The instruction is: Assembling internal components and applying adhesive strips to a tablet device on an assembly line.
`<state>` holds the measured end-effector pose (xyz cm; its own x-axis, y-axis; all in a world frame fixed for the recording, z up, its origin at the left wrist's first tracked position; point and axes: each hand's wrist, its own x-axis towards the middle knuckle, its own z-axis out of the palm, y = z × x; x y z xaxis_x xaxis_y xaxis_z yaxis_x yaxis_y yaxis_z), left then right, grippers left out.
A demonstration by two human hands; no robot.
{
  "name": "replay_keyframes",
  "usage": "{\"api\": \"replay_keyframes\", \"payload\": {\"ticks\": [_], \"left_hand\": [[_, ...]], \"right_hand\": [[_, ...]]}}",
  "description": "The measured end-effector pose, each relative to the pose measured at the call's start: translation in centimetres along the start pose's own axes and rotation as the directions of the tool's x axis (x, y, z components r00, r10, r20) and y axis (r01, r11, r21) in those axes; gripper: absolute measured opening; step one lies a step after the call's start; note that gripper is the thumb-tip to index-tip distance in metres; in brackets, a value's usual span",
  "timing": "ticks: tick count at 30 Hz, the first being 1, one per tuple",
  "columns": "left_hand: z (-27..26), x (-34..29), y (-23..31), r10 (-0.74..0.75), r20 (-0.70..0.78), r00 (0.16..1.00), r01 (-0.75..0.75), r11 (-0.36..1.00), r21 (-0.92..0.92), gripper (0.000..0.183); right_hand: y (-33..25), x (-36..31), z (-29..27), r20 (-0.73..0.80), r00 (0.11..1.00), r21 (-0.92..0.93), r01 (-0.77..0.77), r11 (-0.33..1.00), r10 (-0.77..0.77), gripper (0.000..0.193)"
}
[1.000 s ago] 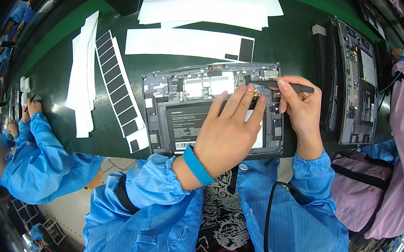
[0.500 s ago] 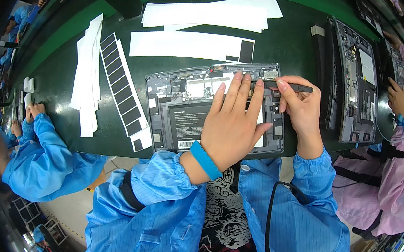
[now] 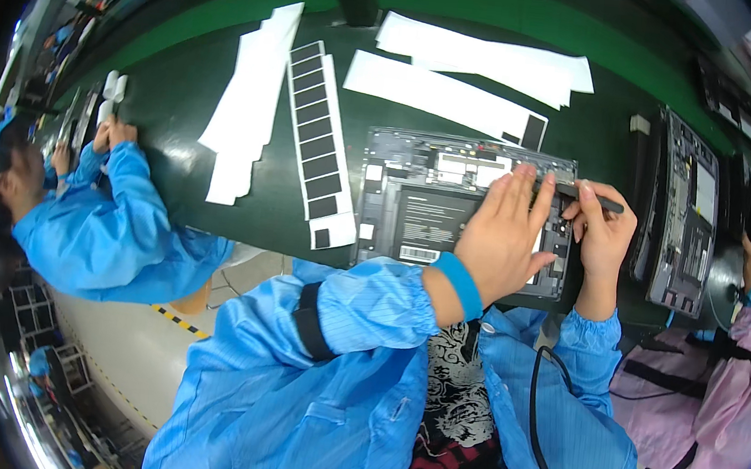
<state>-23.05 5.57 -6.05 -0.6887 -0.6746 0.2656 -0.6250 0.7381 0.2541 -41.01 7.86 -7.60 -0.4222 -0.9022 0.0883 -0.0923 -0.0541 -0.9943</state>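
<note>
An opened laptop base with its circuit board and black battery exposed lies in front of me. Across its right half my left hand rests flat, fingers stretched toward the far edge and thumb apart; a blue band circles the wrist. My right hand pinches black tweezers at the base's far right corner. The tweezers point left, their tip close to my left fingertips. What the tip touches is too small to make out. My left hand covers part of the battery and board.
Left of the laptop lies a white strip with black pads, beside white sheets. More white sheets lie behind, near another strip. Another opened laptop base stands at right. Co-workers sit on both sides; a black cable crosses my sleeve.
The view has swung left, so the table's things appear farther right. Both hands stay at the laptop, left palm flat and tweezers still pinched in the right.
</note>
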Motion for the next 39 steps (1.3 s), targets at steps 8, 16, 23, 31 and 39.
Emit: {"api": "replay_keyframes", "payload": {"ticks": [8, 16, 23, 31, 39], "left_hand": [[-1.3, -0.7, -0.8, 0.001, 0.059, 0.998, -0.006, 0.996, 0.088, 0.084], [-8.4, -9.4, -7.2, -0.38, -0.008, 0.925, 0.356, 0.874, -0.33, 0.072], [-6.2, -9.4, -7.9, -0.492, -0.038, 0.87, 0.384, 0.724, -0.572, 0.072], [-11.4, -10.1, -9.0, -0.55, -0.076, 0.832, 0.309, 0.572, -0.76, 0.061], [-19.9, -15.7, -23.9, -0.575, -0.672, 0.467, 0.161, 0.802, -0.575, 0.042]], "right_hand": [[-1.0, -1.3, 1.2, -0.317, 0.934, -0.013, 0.17, 0.985, -0.165, 0.027], [1.3, -6.5, 1.0, -0.082, 0.987, -0.074, 0.133, 0.988, -0.139, 0.031], [1.5, -7.0, 2.1, -0.151, 0.987, -0.244, 0.015, 0.97, -0.053, 0.019], [-2.1, -6.3, 3.8, -0.195, 0.978, -0.155, 0.05, 0.987, -0.08, 0.015], [-10.3, 1.8, 25.8, 0.159, 0.868, -0.011, 0.477, 0.879, -0.47, 0.022]]}}
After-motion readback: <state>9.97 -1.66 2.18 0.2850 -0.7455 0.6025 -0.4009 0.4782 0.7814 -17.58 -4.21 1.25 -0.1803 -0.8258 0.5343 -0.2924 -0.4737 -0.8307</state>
